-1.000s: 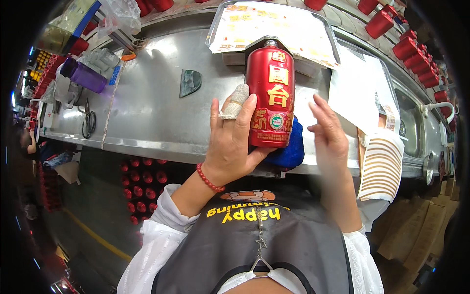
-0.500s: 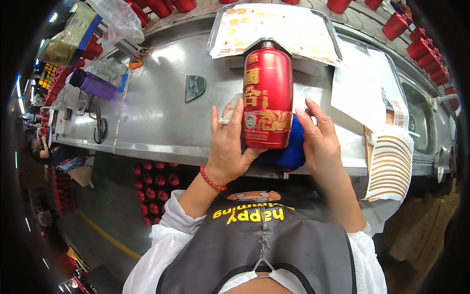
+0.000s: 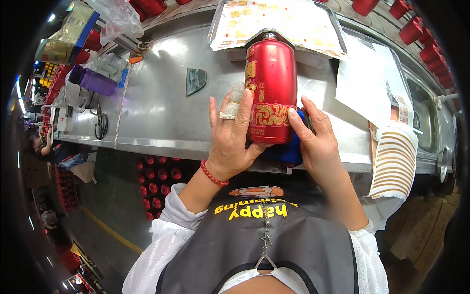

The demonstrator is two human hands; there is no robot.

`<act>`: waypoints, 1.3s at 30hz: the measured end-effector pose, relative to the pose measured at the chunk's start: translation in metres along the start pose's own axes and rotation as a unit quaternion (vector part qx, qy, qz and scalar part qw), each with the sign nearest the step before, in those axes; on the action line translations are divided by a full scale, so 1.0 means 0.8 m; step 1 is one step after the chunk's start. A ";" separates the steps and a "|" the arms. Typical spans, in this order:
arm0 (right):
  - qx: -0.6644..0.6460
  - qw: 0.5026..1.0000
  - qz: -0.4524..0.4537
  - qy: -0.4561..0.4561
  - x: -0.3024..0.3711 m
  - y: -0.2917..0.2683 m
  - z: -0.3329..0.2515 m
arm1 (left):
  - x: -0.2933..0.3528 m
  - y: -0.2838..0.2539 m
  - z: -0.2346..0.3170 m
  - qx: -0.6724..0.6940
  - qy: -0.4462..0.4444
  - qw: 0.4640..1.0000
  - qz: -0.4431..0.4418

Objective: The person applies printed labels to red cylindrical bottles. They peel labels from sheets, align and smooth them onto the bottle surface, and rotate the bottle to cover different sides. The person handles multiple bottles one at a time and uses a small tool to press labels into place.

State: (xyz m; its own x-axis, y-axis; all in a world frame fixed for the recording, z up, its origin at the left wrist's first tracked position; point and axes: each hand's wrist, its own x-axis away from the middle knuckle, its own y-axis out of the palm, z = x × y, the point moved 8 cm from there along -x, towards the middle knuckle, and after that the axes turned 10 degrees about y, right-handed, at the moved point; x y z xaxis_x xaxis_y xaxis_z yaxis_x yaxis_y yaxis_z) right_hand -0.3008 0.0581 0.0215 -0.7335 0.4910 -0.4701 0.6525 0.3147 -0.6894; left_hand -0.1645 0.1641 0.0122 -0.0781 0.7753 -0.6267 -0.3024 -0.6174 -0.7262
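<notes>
Here, the red bottle [image 3: 274,78] rests around the centre of the frame, neck toward the top, its lower part over a blue cloth [image 3: 292,154] on the bench [image 3: 161,105], probably for cushioning. The left hand [image 3: 230,139] grips its left side and base; the right hand [image 3: 318,139], loosely open, touches its lower right edge, seemingly preventing rolling.
</notes>
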 end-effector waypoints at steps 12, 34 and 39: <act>-0.229 0.956 -0.024 0.184 -0.051 -0.036 -0.017 | -0.016 -0.004 0.013 -0.019 0.016 1.000 0.004; -0.355 0.894 0.024 0.272 -0.026 -0.006 0.075 | -0.048 0.001 0.066 -0.129 0.212 0.965 -0.082; -0.056 0.990 0.124 -0.048 -0.042 -0.039 -0.005 | -0.002 -0.011 -0.001 0.011 -0.001 0.999 0.033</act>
State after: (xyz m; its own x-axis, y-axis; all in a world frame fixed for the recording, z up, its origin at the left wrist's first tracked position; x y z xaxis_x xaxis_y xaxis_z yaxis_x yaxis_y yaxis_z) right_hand -0.2956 0.0350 0.0612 -0.5595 0.4869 -0.6708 0.8276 0.2842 -0.4840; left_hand -0.1609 0.1680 0.0195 -0.0999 0.7334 -0.6724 -0.3165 -0.6641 -0.6774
